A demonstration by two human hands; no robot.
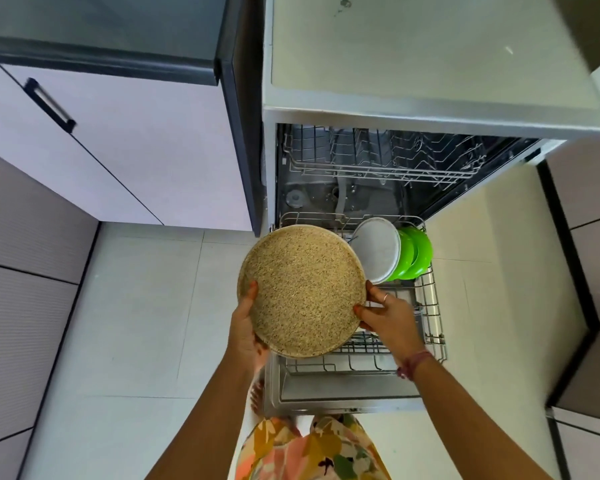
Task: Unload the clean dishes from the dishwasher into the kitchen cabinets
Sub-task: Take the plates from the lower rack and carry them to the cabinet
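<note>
— What is the speckled plate (302, 291) like, there between the two gripping hands?

— Matt, grainy tan, like stoneware. Beyond the right hand (387, 315), a white plate (378, 251) looks dull and the green plates (417, 252) glossy, like plastic.

— And below the grip?

— The lower rack (430, 306) is thin coated wire, the open dishwasher door (326, 398) brushed metal. The floor tiles (146, 306) are smooth, pale, faintly shiny.

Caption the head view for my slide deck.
Both hands, left hand and right hand, lift a speckled plate above the dishwasher rack.
</note>
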